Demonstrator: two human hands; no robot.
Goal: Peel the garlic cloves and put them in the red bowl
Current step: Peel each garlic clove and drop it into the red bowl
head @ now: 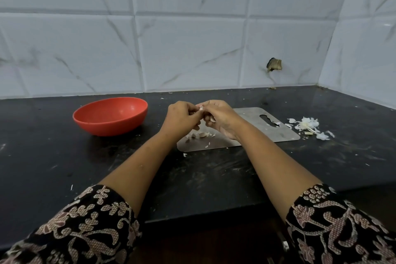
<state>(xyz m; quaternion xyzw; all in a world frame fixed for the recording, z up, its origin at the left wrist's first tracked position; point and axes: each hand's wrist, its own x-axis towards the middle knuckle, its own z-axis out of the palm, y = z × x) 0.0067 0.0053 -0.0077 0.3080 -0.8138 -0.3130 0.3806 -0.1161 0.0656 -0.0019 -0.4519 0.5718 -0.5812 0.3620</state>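
I take the meeting point of the two hands as the middle of my dial. The left hand [182,118] and the right hand [221,119] are raised together above the near-left part of a steel cutting board [257,127]. Between them sits a garlic clove [201,108]. The left fingers [194,114] are curled and pinch it from one side, and the right fingers [209,107] are curled and pinch it from the other. Only a small white bit of it shows, because the knuckles cover the rest. A second pale piece [212,120] peeks out under the right hand, but I cannot tell what it is.

At 9 o'clock, well apart from the hands, the red bowl [107,127] stands upright on the black table [64,167], off the board. Only bare table lies between the bowl and the left hand. At 6 o'clock, just below the left wrist, a few loose cloves [198,134] lie on the board with flakes of skin beside them. The left hand and forearm hide part of that group.

At 3 o'clock, past the board's handle slot [269,121], a heap of white skins [307,127] is spread on the table. At 12 o'clock the marbled tile wall [171,38] rises behind the table, and towards 2 o'clock it has a ragged hole [274,64]. Towards 7 and 5 o'clock the patterned sleeves [85,231] fill the bottom corners of my view.
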